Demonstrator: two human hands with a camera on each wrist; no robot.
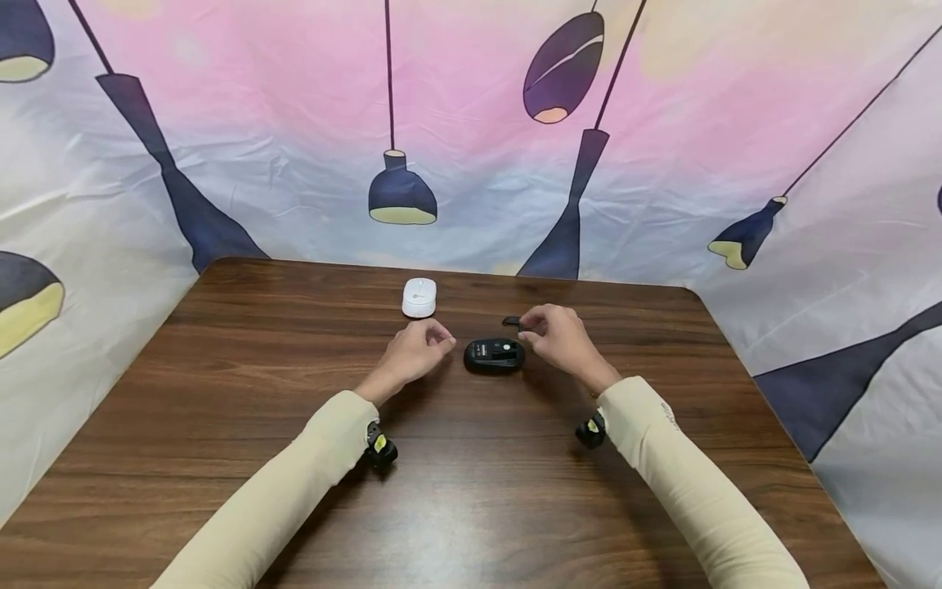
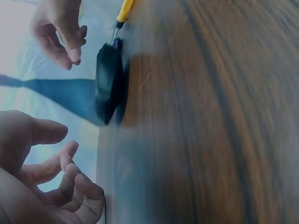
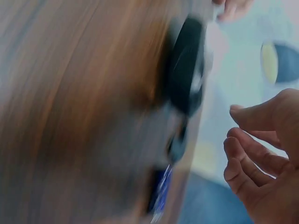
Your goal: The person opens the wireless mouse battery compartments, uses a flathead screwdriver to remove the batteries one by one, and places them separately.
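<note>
A black computer mouse [image 1: 495, 357] lies upside down on the wooden table, its battery slot uncovered. Just behind it is a small black piece [image 1: 511, 321], partly overlapped by my right fingertips in the head view. My right hand [image 1: 562, 337] hovers to the right of the mouse, fingers loosely bent. In the right wrist view its thumb and fingers [image 3: 247, 182] stand apart with nothing between them. My left hand [image 1: 414, 353] is left of the mouse, also holding nothing. Its fingers [image 2: 84, 191] are relaxed and bent in the left wrist view.
A white mouse [image 1: 419, 298] stands behind my left hand, near the table's back edge. The left wrist view shows a yellow stick-like thing [image 2: 125, 11] beyond the black mouse. A blurred blue, shiny thing [image 3: 161, 191] appears in the right wrist view.
</note>
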